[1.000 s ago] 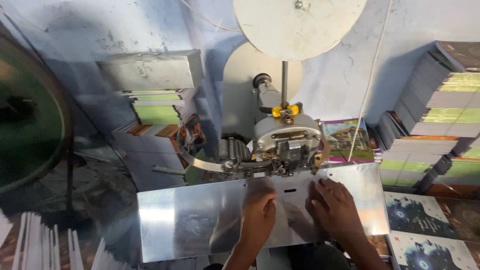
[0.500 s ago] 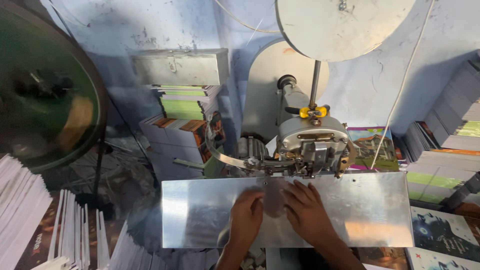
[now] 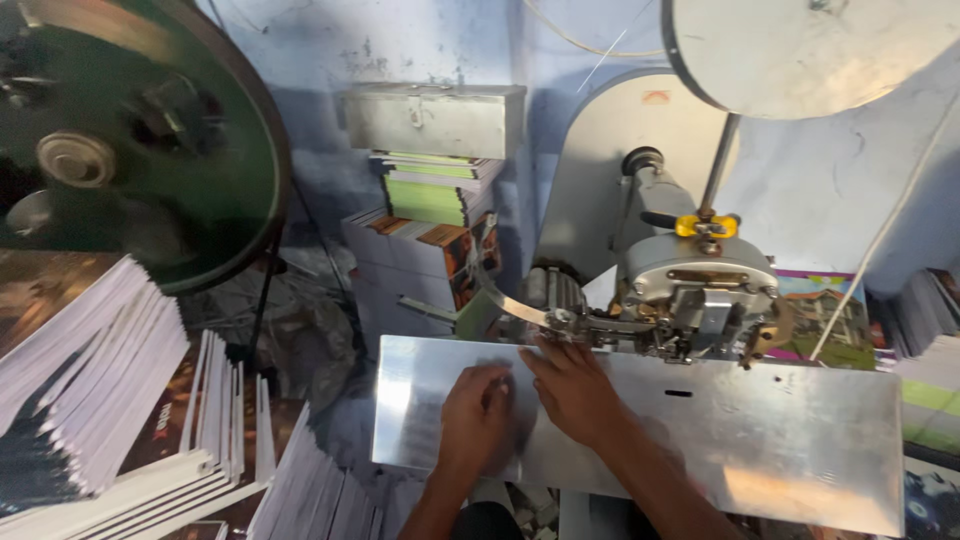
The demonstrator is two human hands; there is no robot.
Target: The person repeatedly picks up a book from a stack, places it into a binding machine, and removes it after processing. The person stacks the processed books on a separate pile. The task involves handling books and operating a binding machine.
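My left hand (image 3: 475, 415) lies on the left part of a shiny metal table plate (image 3: 780, 440), fingers bent down onto the surface. My right hand (image 3: 575, 390) rests flat beside it, its fingertips reaching toward the grey stitching head (image 3: 700, 290) of the machine. The two hands touch each other. I see nothing clearly gripped in either hand; the spot under the fingers is blurred. A curved metal strip (image 3: 505, 298) runs into the head from the left. A yellow knob (image 3: 706, 226) sits on top of the head.
A large dark green flywheel (image 3: 120, 130) fills the upper left. White booklet stacks (image 3: 90, 370) lean at the left and lower left. More stacked booklets (image 3: 430, 190) and a grey metal box (image 3: 435, 118) stand behind. A pale round disc (image 3: 800, 50) hangs overhead.
The view has swung left, bringing the flywheel and left booklet stacks into sight. Both hands have slid left along the plate, from under the stitching head to its left part.
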